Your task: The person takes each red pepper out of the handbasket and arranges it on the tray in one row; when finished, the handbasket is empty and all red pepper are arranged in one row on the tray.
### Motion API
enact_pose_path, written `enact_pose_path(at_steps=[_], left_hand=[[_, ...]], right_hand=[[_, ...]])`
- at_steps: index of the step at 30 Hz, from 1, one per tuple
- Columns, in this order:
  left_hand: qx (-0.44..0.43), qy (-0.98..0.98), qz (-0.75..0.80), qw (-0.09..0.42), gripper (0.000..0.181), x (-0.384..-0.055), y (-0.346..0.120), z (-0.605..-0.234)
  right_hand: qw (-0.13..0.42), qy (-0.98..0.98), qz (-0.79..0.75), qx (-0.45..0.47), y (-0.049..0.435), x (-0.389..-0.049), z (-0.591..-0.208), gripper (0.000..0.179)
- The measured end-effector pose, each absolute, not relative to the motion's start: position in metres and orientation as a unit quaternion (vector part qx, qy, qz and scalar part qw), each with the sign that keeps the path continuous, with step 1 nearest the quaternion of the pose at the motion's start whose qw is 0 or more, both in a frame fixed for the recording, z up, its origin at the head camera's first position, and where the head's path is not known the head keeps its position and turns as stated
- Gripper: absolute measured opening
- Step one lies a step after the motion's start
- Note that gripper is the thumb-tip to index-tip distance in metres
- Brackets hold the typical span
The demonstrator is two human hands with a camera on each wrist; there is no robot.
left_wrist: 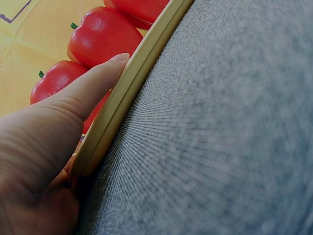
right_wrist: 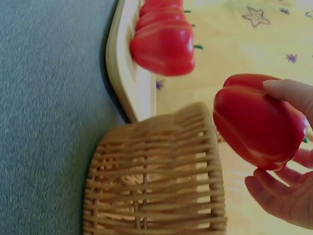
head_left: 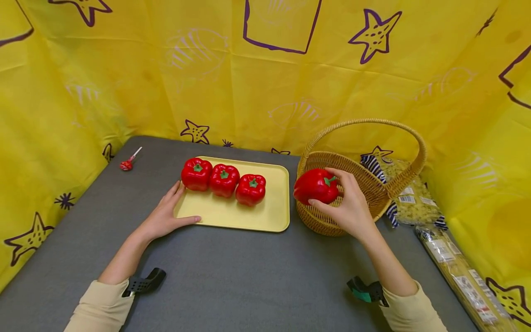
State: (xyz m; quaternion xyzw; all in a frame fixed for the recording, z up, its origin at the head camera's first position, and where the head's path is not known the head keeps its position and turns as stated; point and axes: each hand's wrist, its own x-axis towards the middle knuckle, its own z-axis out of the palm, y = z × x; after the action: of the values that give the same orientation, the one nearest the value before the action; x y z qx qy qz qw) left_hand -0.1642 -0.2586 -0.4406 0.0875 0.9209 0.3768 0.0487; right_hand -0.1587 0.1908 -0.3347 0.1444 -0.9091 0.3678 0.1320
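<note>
In the head view, my right hand point(head_left: 348, 205) holds a red bell pepper point(head_left: 316, 186) on its side above the wicker basket point(head_left: 319, 223), thumb and fingers on opposite sides. The right wrist view shows this pepper point(right_wrist: 259, 122) over the basket's rim. My left hand point(head_left: 166, 216) lies at the left end of a pale yellow tray point(head_left: 274, 210), fingers stretched along its side. In the left wrist view its straight thumb point(left_wrist: 93, 85) touches the tray's near rim. On the tray, three red bell peppers stand in a row: left point(head_left: 197, 174), middle point(head_left: 224, 180) and right point(head_left: 250, 190).
The basket's tall handle point(head_left: 369, 121) arches over it. Right of it lie a pasta bag point(head_left: 415, 200) and a long clear package point(head_left: 460, 276). A red lollipop point(head_left: 126, 164) lies at the grey table's point(head_left: 240, 276) far left. Yellow printed cloth point(head_left: 257, 83) hangs around the table.
</note>
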Motion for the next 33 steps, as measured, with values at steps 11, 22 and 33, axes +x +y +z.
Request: enact_pose_path(at_steps=[11,22,33], left_hand=[[0.093,0.920,0.377,0.044,0.111,-0.164,-0.258,-0.441],[0.093,0.919,0.380,0.044,0.111,-0.164,-0.258,-0.440],[0.087,0.923,0.371,0.047,0.112,-0.166,-0.258,-0.442]], right_hand=[[0.127,-0.903,0.363,0.194,0.164,-0.159,-0.339,0.077],[0.152,-0.905,0.313,0.243,0.140,-0.165,-0.348,0.079],[0.143,-0.914,0.272,0.266,0.129,-0.172,-0.360,0.078]])
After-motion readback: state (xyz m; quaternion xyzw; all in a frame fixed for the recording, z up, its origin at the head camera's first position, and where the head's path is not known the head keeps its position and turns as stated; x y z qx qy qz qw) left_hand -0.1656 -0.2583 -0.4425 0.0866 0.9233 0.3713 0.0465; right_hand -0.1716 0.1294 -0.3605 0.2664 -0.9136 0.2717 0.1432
